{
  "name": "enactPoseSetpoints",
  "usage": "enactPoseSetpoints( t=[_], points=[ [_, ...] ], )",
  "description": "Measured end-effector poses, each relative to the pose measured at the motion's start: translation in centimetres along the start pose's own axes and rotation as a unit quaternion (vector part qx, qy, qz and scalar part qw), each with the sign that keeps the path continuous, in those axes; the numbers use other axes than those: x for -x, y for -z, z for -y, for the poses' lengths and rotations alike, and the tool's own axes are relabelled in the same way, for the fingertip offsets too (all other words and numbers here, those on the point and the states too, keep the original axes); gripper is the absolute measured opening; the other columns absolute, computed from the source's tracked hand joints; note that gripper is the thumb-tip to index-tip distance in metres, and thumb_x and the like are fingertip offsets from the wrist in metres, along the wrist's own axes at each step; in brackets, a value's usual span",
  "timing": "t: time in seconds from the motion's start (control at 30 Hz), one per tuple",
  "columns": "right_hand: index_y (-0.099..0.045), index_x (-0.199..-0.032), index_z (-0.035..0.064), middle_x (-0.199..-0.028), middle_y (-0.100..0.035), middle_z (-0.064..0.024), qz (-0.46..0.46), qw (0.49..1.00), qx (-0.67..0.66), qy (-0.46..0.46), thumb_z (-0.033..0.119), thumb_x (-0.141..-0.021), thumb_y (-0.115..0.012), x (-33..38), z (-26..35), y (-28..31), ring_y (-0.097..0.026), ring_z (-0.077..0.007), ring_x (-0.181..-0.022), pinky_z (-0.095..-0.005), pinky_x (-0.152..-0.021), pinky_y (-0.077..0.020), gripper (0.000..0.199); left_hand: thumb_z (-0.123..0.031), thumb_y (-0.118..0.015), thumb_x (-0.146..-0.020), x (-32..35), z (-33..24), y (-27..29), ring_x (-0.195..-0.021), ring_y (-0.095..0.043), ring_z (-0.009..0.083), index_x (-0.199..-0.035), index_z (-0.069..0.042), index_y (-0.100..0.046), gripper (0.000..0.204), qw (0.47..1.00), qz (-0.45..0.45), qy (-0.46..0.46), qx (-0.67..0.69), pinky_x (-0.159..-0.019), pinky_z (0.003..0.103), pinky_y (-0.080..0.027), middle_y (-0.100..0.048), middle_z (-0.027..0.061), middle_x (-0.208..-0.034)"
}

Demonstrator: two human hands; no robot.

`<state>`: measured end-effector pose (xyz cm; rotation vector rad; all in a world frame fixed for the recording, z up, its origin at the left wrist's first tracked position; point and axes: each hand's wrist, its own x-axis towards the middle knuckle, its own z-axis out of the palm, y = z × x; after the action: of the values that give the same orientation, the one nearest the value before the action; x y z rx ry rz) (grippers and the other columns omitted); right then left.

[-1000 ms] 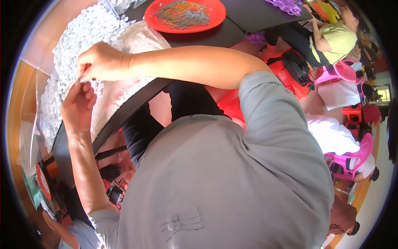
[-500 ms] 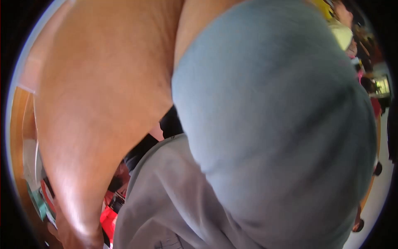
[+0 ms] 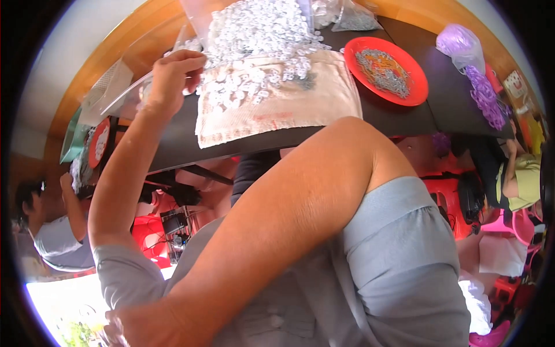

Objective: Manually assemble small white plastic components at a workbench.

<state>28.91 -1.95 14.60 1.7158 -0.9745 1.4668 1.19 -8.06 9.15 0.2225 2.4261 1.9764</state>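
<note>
In the head view, the left hand (image 3: 170,75) is raised over the left part of the dark worktop (image 3: 399,118). Its fingers are curled and pinched together at the edge of a clear plastic bag (image 3: 124,95), so it is closed on the bag (what exactly lies between the fingertips is too small to tell). The bag lies just to the left of the beige cloth (image 3: 289,104) and reaches out past the worktop edge.

The beige cloth is spread in the middle of the worktop, and I take it as the landmark. On its far half, and beyond it, lies a big heap of small white pieces (image 3: 254,40); some of them are scattered down on the cloth, close to the left hand. To the right of the cloth, just beside it, stands a round red plate (image 3: 416,87) with a pile of thin greyish and yellowish bits in it. Further right of the cloth, well apart, a purple plastic bag (image 3: 459,40) lies at the worktop edge, with purple pieces (image 3: 485,98) beside it.

The right arm crosses the picture in front of the cloth, bent at the elbow. The right hand (image 3: 124,329) is at the lower left rim, blurred; I cannot tell how far open it is.

Below the cloth, under the worktop, red stools (image 3: 445,191) are seen. Far left of the cloth, another person (image 3: 52,231) sits.
</note>
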Motion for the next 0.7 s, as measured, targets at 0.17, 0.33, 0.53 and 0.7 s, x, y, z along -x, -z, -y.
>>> enactPoseSetpoints(
  t=[0.17, 0.33, 0.53, 0.7],
  points=[
    [-0.062, -0.086, 0.0055, -0.059, -0.06, -0.0031, 0.035, 0.999, -0.002, -0.027, 0.027, -0.077, -0.06, 1.0, -1.1, -3.6, -0.061, -0.0209, -0.053, -0.0387, -0.047, -0.0433, 0.024, -0.009, -0.066, -0.084, 0.2, 1.8, -0.4, -0.05, -0.048, 0.0093, -0.085, 0.002, -0.064, 0.01, 0.999, -0.003, 0.012, -0.03, -0.044, 0.022, -0.032, -0.057, 0.0034, -0.066],
    [-0.064, -0.088, -0.0019, -0.054, -0.06, -0.0032, 0.071, 0.996, -0.053, -0.03, 0.022, -0.071, -0.061, 1.2, -2.1, -2.3, -0.058, -0.0204, -0.048, -0.0388, -0.044, -0.0342, 0.03, -0.009, -0.066, -0.083, -0.3, 3.3, -1.4, -0.053, -0.049, 0.0077, -0.085, 0.002, -0.065, 0.011, 0.998, -0.016, -0.026, -0.061, -0.045, 0.022, -0.033, -0.058, 0.0027, -0.068],
    [-0.06, -0.074, 0.012, -0.061, -0.058, -0.0042, 0.072, 0.976, -0.173, -0.114, 0.034, -0.077, -0.061, 2.4, -2.0, -0.5, -0.061, -0.0218, -0.054, -0.0364, -0.047, -0.0473, 0.022, -0.005, -0.065, -0.081, 5.2, 7.4, 0.5, -0.057, -0.046, 0.0027, -0.086, -0.001, -0.068, 0.007, 0.979, -0.127, -0.076, -0.137, -0.05, 0.018, -0.034, -0.058, -0.0023, -0.068],
    [-0.063, -0.073, 0.0094, -0.063, -0.06, -0.0076, -0.071, 0.964, -0.243, -0.08, 0.034, -0.076, -0.061, 0.8, -2.5, -1.2, -0.06, -0.025, -0.055, -0.0393, -0.049, -0.0459, 0.025, -0.001, -0.066, -0.081, 6.2, 7.9, 1.0, -0.059, -0.047, 0.0058, -0.084, -0.002, -0.065, 0.003, 0.956, -0.073, -0.19, -0.213, -0.053, 0.02, -0.036, -0.058, 0.0002, -0.07]
  ],
)
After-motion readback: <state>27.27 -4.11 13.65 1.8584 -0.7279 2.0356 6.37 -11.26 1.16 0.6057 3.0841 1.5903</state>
